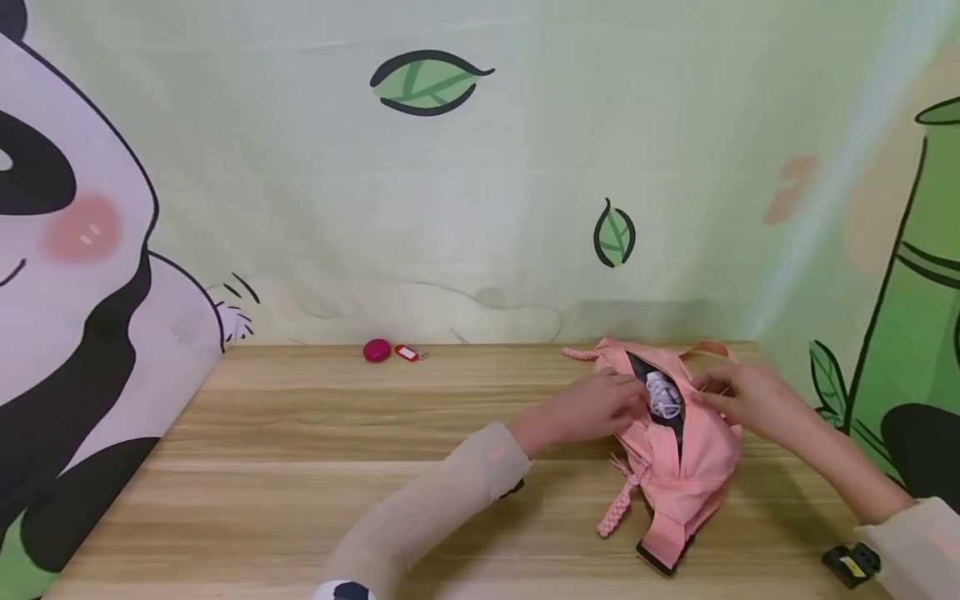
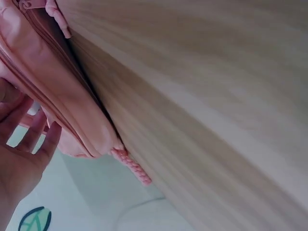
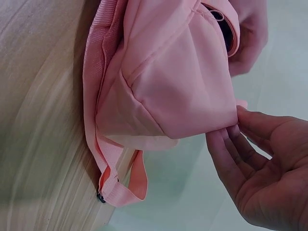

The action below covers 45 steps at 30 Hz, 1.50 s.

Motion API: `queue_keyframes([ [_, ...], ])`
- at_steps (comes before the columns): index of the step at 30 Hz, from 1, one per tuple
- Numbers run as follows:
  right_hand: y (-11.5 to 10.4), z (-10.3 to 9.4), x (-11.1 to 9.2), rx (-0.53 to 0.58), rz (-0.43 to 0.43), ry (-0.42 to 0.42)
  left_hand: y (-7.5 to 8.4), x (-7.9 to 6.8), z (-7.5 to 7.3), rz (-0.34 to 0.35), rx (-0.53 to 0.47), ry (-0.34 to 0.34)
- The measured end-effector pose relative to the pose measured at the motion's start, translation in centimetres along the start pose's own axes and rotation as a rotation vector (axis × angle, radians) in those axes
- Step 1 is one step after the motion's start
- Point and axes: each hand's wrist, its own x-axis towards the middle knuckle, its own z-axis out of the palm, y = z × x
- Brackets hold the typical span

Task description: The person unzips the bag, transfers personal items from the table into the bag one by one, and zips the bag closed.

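Note:
A pink backpack [image 1: 705, 454] lies on the table at the right, its zipped mouth spread apart. Inside the dark lining sits a bundled white cable [image 1: 663, 396]. My right hand [image 1: 757, 400] pinches the fabric at the right side of the mouth; in the right wrist view its thumb and fingers [image 3: 224, 154] meet on the backpack's edge. At the opposite side, my left hand [image 1: 581, 408] holds the mouth's left edge, its fingertips partly hidden. The left wrist view shows that hand's outer fingers [image 2: 48, 139] loosely bent beside the zipper [image 2: 36, 91].
A round magenta case [image 1: 377, 350] and a red key tag [image 1: 407, 353] lie at the table's back edge. Braided pink cords [image 1: 618, 508] and a strap with a black end [image 1: 663, 546] hang from the backpack. Behind the wooden table [image 1: 300, 467] stands a printed cloth backdrop [image 1: 525, 167].

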Motion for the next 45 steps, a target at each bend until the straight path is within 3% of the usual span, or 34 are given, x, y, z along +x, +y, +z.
queue_keyframes([
  [7, -0.4, 0.2, 0.0, 0.014, 0.009, 0.017, 0.9, 1.0, 0.2, -0.116, 0.119, -0.052],
  [11, -0.5, 0.3, 0.0, 0.026, 0.006, 0.012, 1.1, 0.7, 0.0, -0.172, 0.077, -0.03],
  [16, -0.3, 0.3, 0.1, -0.001, -0.011, 0.017, 1.1, 0.1, -0.2, -0.139, 0.063, -0.01],
  [19, -0.4, 0.6, 0.2, -0.023, -0.008, 0.015, 1.2, 0.3, 0.3, -0.122, 0.141, -0.038],
  [24, -0.6, 0.9, 0.2, -0.011, 0.005, 0.008, 1.4, 1.0, 1.0, -0.158, 0.301, -0.076],
  [28, -0.6, 0.8, 0.1, -0.008, -0.004, 0.018, 1.0, 0.6, 0.7, -0.173, 0.226, -0.076],
  [33, -0.6, 0.7, 0.1, -0.028, -0.005, 0.035, 0.4, -1.2, -0.6, -0.132, 0.058, -0.046],
  [39, -0.2, 0.7, 0.0, -0.039, -0.011, 0.036, -0.5, -5.1, -2.4, -0.136, 0.106, -0.024],
  [45, -0.1, 0.6, -0.1, -0.037, -0.006, 0.037, -3.6, -10.8, -4.1, -0.237, 0.141, 0.041],
])
